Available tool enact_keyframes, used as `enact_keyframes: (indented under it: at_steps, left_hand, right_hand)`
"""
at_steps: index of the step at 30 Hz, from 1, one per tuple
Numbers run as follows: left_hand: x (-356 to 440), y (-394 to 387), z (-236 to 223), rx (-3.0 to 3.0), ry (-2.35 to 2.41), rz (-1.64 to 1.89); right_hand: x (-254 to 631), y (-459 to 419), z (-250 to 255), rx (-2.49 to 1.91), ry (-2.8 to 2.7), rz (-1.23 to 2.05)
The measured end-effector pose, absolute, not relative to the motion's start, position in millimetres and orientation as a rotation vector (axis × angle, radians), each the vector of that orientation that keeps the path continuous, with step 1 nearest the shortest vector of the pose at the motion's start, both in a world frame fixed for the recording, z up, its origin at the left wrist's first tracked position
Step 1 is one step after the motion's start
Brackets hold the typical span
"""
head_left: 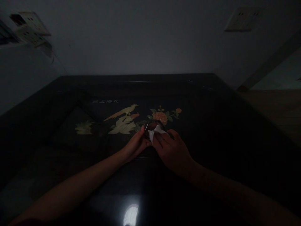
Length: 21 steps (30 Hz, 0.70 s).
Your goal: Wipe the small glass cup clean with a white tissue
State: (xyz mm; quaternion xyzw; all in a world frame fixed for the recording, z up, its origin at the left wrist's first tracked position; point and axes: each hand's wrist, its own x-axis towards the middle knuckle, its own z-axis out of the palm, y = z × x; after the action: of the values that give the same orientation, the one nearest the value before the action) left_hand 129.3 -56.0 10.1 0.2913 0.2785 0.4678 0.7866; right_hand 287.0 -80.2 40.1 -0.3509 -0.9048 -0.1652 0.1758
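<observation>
My left hand [136, 145] grips the left side of a small round glass bowl [151, 125], its thumb near the rim. The bowl looks see-through and shiny, tilted with its opening toward me. A crumpled white tissue [159, 129] lies in and over the bowl's opening. My right hand [173, 151] holds the tissue, its fingers pressing it against the bowl from the right. Both hands are above the middle of a dark glossy table [98, 188]. The dim light and the right hand hide the bowl's lower part.
The tabletop bears an inlaid picture of a pale bird [124, 111], orange flowers [160, 117] and some characters [105, 101]. Behind the table rises a pale wall [141, 37] with sockets [244, 19] at right. A power strip [30, 36] hangs at left. Wooden floor [277, 106] shows at right.
</observation>
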Motion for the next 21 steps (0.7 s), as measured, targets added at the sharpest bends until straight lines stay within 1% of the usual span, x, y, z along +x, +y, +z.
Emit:
enact_keyframes:
  at_steps: [11,16,21]
  left_hand:
    - [131,-55,5,0.581,0.587,1.008]
    - [130,-53,-2,0.603,0.564,1.014]
    - [129,-55,0,0.646,0.586,1.025]
  right_hand:
    - [289,-77,43,-0.77,-2.491,-0.309]
    - [287,-77,41,-0.787,-2.475,-0.306]
    - [285,-76,34,-0.885,-2.483,-0.146]
